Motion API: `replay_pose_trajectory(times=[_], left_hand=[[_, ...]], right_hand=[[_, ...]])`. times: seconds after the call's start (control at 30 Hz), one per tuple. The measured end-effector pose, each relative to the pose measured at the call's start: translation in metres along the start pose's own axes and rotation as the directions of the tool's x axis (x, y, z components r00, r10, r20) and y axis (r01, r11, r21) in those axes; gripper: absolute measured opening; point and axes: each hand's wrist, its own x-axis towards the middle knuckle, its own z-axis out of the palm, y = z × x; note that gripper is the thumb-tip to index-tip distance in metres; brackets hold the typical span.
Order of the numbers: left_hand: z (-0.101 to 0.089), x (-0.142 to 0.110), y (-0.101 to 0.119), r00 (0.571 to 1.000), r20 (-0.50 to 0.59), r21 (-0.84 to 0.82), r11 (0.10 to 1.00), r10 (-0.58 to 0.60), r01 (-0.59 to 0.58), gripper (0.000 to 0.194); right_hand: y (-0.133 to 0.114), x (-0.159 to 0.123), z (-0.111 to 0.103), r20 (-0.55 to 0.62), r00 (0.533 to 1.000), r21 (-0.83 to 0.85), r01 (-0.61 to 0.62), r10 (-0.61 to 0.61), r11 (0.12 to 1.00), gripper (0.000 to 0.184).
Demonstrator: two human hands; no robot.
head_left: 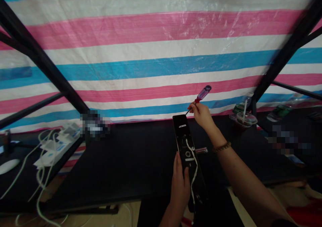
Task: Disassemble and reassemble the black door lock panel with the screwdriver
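Lock panel: black, long, upright in view, held above the black table, with the top end farthest from the viewer.
Left hand: closed around the lower part of the lock panel, thumb across the front face.
Right hand: closed on the screwdriver, at the upper end of the lock panel; bead bracelet on the wrist.
Screwdriver: purple-and-red handle angled up and away, thin shaft pointing down-left, tip just beside the lock panel's top corner; contact not distinguishable.
White cable: running down the lock panel's face.
Small metal part: on the table, just right of the lock panel.
Plastic cup with straw: to the right of the lock panel, at the far table edge.
Power strip: well left of the lock panel, with white chargers attached.
Striped tarpaulin: pink, white and blue, beyond the lock panel.
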Motion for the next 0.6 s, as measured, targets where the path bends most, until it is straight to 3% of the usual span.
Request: replay_pose_trajectory(times=[0.23, 0.43, 0.6], left_hand=[[-0.002, -0.001, 0.003, 0.999, 0.035, -0.030, 1.000, 0.000, 0.001, 0.059], [-0.007, -0.003, 0.009, 0.997, 0.071, -0.056, 0.998, -0.033, 0.037, 0.062], [-0.010, -0.004, 0.008, 0.996, 0.088, -0.062, 0.998, -0.014, 0.020, 0.064]], right_hand=[[-0.005, 0.009, 0.003, 0.107, 0.993, -0.003, 0.042, -0.042, 0.999, 0.030], [-0.006, -0.001, 0.010, -0.018, 0.995, -0.047, 0.092, -0.093, 0.995, 0.026], [-0.008, -0.006, 0.016, -0.075, 0.997, 0.019, 0.019, -0.018, 1.000, 0.020]])
